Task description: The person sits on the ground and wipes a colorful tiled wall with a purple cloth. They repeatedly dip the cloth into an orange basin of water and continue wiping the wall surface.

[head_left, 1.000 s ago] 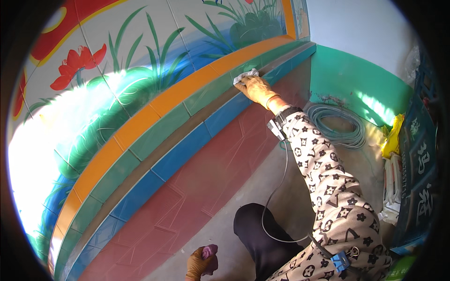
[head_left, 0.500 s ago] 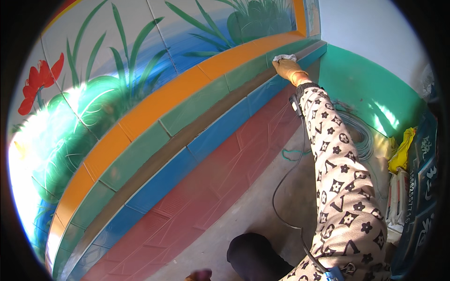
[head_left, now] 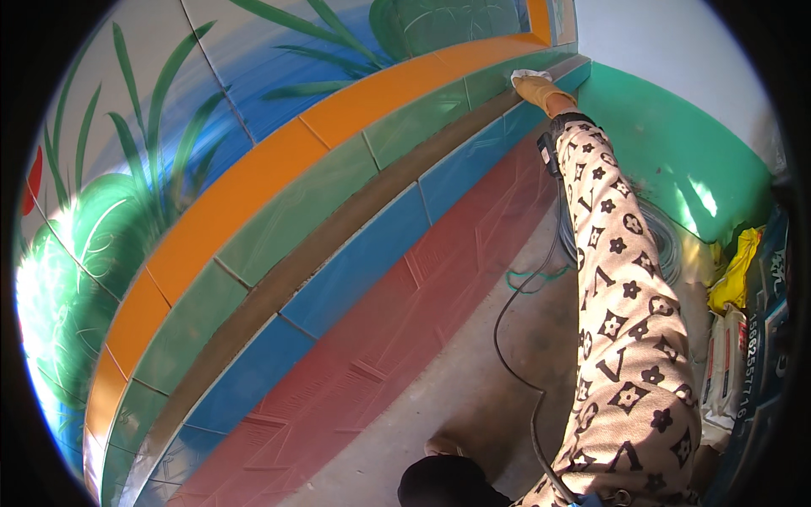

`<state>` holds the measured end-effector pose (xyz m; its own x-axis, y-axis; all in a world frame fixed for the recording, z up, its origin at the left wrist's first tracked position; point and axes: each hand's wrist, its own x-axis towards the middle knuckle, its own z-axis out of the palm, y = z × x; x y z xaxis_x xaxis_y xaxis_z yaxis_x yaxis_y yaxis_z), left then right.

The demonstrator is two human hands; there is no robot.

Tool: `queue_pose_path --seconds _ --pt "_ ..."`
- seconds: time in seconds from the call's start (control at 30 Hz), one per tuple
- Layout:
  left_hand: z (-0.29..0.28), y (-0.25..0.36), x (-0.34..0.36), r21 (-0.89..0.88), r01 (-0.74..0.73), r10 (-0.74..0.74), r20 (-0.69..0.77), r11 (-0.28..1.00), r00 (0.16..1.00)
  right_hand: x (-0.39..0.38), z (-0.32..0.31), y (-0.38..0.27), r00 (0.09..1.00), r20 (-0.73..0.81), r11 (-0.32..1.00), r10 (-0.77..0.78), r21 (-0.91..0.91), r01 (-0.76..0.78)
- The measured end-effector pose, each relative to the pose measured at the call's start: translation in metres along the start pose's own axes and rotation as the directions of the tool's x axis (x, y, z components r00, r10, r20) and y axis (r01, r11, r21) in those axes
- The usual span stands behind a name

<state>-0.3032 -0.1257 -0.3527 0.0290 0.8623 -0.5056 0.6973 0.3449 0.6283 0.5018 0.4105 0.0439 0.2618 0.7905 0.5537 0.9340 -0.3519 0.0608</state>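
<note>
My right hand, in a tan glove, reaches out to the far end of the tiled wall ledge. Its fingers are closed round a crumpled white cloth, pressed against the green tile strip near the corner. Below that strip runs a brown, recessed band, then a ledge of blue tiles. The patterned sleeve of my right arm stretches up from the lower right. My left hand cannot be seen.
A dark cable hangs beside my arm. Coiled hose lies on the floor by the green wall. Bags and a yellow wrapper stand at right. My dark-clothed knee is below, with a small brownish shape beyond it.
The view has shifted, with the mural sliding left. My right hand with the cloth has moved slightly farther along the green strip toward the corner.
</note>
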Motion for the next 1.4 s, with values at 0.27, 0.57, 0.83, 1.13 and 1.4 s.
queue_pose_path --seconds 0.27,0.57,0.83,1.13,1.4 --pt "0.018 -0.013 -0.010 -0.001 -0.050 0.050 0.044 0.999 0.998 -0.038 -0.036 -0.052 0.986 0.094 0.981 -0.136 0.150 0.121" --pt "0.005 0.006 -0.029 -0.040 -0.202 0.203 0.046 0.979 0.978 -0.121 -0.112 -0.162 0.933 0.028 0.915 -0.358 -0.187 0.356" --pt "-0.009 0.009 -0.063 -0.094 -0.388 0.391 0.012 0.917 0.920 -0.193 -0.108 -0.249 0.896 -0.145 0.868 -0.421 0.222 0.444" --pt "-0.037 -0.003 -0.080 -0.036 -0.462 0.457 -0.085 0.886 0.885 -0.319 -0.172 -0.387 0.774 -0.275 0.761 -0.570 0.177 0.624" --pt "-0.044 -0.014 -0.055 0.265 -0.477 0.492 0.012 0.838 0.871 -0.411 -0.195 -0.497 0.434 -0.733 0.390 -0.525 0.246 0.887"
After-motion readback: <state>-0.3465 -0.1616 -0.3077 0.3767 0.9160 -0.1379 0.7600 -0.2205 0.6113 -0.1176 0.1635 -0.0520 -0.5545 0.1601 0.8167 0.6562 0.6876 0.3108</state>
